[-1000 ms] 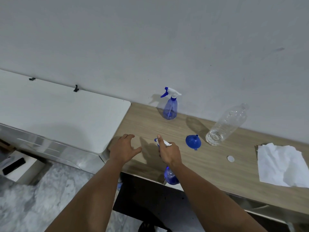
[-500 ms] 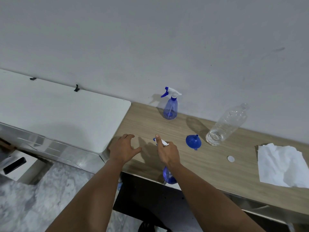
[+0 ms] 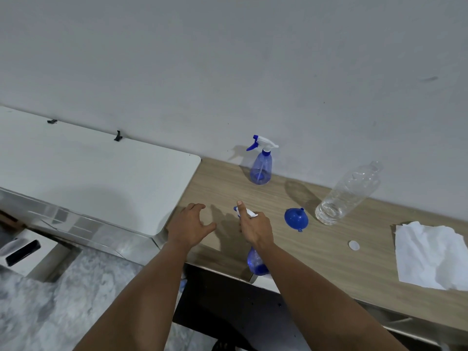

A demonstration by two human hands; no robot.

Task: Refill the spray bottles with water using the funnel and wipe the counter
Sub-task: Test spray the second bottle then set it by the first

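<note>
Head view: the right hand [image 3: 255, 228] has its fingers wrapped round the trigger head of a blue spray bottle [image 3: 255, 262] that stands at the front edge of the table [image 3: 329, 262], near its left end. The bottle's long axis is upright, its body mostly hidden under the wrist, and its white nozzle points away towards the wall and a little left. The left hand [image 3: 188, 225] rests on the table's front left corner just beside it, fingers loosely spread and holding nothing.

This looks like the uncapping step: the next move probably calls for the left hand to steady the bottle's body while the right twists the head off.

The blue funnel [image 3: 296, 219] lies on its side near the middle of the table, spout pointing towards the wall. Just beside it stands a clear water bottle [image 3: 347, 193], uncapped. A second spray bottle [image 3: 260, 164] stands upright at the back edge, nozzle pointing left.
</note>
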